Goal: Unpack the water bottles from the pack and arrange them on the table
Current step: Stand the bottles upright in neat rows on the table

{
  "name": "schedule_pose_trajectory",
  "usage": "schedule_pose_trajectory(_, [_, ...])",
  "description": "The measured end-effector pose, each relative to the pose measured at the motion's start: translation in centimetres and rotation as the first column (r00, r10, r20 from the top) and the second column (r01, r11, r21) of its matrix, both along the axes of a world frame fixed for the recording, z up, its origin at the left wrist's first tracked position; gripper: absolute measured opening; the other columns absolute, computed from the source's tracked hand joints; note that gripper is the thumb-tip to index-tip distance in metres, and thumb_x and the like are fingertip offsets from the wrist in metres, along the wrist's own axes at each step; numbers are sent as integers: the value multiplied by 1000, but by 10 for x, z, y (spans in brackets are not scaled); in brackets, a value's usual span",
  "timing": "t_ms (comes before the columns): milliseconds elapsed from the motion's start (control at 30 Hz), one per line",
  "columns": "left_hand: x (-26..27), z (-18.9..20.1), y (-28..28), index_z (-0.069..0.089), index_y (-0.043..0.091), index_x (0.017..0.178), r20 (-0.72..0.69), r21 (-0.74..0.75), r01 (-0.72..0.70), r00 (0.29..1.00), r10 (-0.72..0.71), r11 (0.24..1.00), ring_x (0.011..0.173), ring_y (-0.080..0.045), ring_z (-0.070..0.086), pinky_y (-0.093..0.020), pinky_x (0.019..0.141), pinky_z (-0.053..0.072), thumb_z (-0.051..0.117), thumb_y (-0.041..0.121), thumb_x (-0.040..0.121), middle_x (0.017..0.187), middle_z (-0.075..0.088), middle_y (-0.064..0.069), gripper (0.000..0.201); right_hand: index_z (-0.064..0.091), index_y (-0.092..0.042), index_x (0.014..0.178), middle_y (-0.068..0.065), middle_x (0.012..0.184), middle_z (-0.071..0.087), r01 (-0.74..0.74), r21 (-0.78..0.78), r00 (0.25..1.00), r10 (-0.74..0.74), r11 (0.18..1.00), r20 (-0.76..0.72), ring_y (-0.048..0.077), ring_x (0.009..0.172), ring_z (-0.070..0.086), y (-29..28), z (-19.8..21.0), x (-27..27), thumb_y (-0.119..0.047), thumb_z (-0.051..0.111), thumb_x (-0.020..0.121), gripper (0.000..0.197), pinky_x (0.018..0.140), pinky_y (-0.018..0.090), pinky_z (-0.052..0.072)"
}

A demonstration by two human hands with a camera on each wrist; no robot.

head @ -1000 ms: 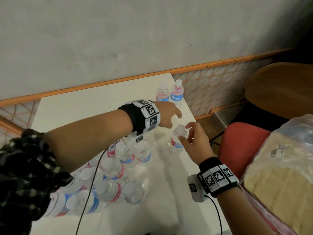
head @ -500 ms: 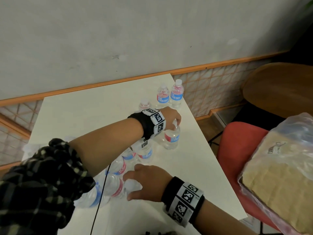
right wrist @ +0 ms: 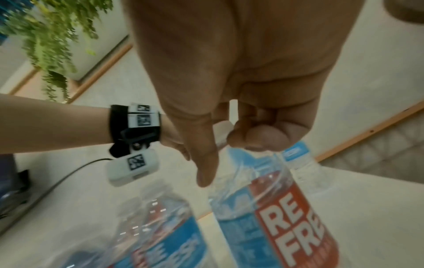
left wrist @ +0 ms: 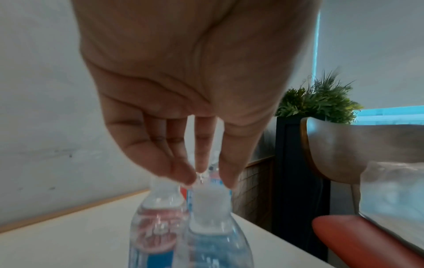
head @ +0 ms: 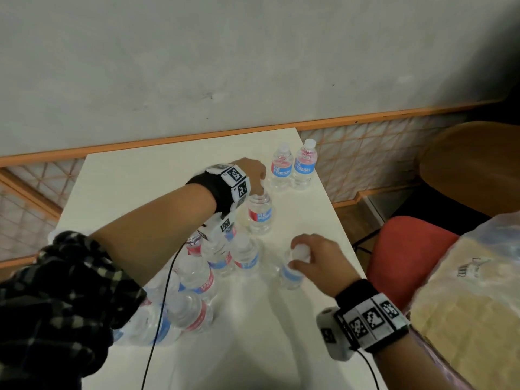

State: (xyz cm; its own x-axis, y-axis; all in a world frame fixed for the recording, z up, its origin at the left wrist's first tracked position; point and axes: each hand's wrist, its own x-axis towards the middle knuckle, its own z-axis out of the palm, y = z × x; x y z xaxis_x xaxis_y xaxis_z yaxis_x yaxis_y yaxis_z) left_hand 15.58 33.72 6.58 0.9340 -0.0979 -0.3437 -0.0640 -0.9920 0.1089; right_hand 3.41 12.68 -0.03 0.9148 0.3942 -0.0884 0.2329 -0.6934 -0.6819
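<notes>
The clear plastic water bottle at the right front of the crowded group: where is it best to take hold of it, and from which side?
Grip the clear plastic water bottle by its white cap, coming straight down from above. It stands upright, and neighbours crowd its left and far sides, while the cap is free. The right hand holds a blue-labelled bottle likewise.

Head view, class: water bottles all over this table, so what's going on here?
A person is unpacking bottled water. The left hand pinches the cap of an upright bottle standing on the table, just short of two bottles already set near the far right corner. The right hand grips another bottle by its cap, just right of the pack, which still holds several bottles.
</notes>
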Motion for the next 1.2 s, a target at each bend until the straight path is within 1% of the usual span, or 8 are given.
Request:
schedule_pose_trajectory(133, [11, 21, 9, 49, 25, 131, 104, 20, -56, 993, 54, 998, 113, -29, 52, -31, 81, 42, 68, 38, 82, 130, 44, -8, 55, 63, -18, 103, 3, 92, 58, 112, 49, 993, -113, 993, 28, 11, 72, 49, -16, -4, 30, -15, 74, 75, 30, 65, 16, 34])
schedule_pose_trajectory(333, [10, 3, 13, 50, 27, 133, -207, -34, -87, 975, 78, 996, 126, -30, 43, -35, 100, 44, 79, 39, 73, 137, 41, -9, 68, 59, -20, 109, 3, 96, 56, 160, 93, 986, -164, 983, 40, 5, 72, 47, -10, -11, 57, -15, 71, 79, 32, 72, 22, 37])
schedule_pose_trajectory(467, [11, -14, 17, 53, 17, 134, -259, -136, -171, 957, 132, 976, 121, -27, 51, -25, 81, 42, 79, 21, 76, 136, 50, -7, 63, 58, -22, 113, 0, 95, 52, 180, 131, 981, -188, 975, 53, 3, 69, 45, -3, -16, 62, -15, 69, 81, 35, 73, 21, 37])
schedule_pose_trajectory(567, [15, -16, 20, 54, 15, 133, -281, -186, -221, 946, 164, 958, 117, -26, 54, -28, 81, 47, 79, 23, 76, 134, 52, -7, 63, 57, -23, 114, -3, 93, 49, 184, 141, 978, -196, 973, 74, 2, 68, 44, 1, -19, 66, -15, 68, 82, 36, 73, 19, 36])
schedule_pose_trajectory(667, [18, -12, 20, 56, 16, 131, -247, -177, -165, 962, 119, 970, 96, -19, 57, -19, 67, 44, 77, 30, 78, 128, 54, -1, 59, 56, -22, 116, -1, 98, 51, 179, 157, 978, -192, 971, 75, 0, 69, 44, 4, -20, 72, -14, 68, 82, 37, 74, 19, 36])
schedule_pose_trajectory(867, [28, -11, 9, 58, 28, 128, -215, -30, 32, 976, -38, 999, 133, -27, 37, -32, 97, 38, 78, 36, 75, 149, 24, -8, 58, 55, -23, 117, 0, 104, 52, 173, 168, 979, -188, 970, 75, 1, 70, 45, 10, -23, 80, -15, 67, 83, 37, 74, 20, 37])
schedule_pose_trajectory(1100, [43, -5, 17, 57, 18, 130, -218, 40, 169, 963, -156, 985, 126, -25, 46, -24, 87, 37, 73, 3, 78, 143, 43, -8, 57, 54, -23, 118, -1, 106, 52, 184, 181, 976, -201, 966, 80, 3, 74, 48, 10, -27, 78, -16, 67, 83, 39, 75, 20, 41])
schedule_pose_trajectory(1200, [50, 3, 24, 63, 17, 124, -126, 69, 156, 981, -147, 985, 103, -22, 60, -23, 82, 44, 64, 8, 86, 129, 59, -7, 39, 54, -25, 117, 0, 105, 52, 184, 185, 976, -203, 965, 85, 2, 71, 47, 10, -29, 78, -16, 67, 83, 38, 70, 13, 37])
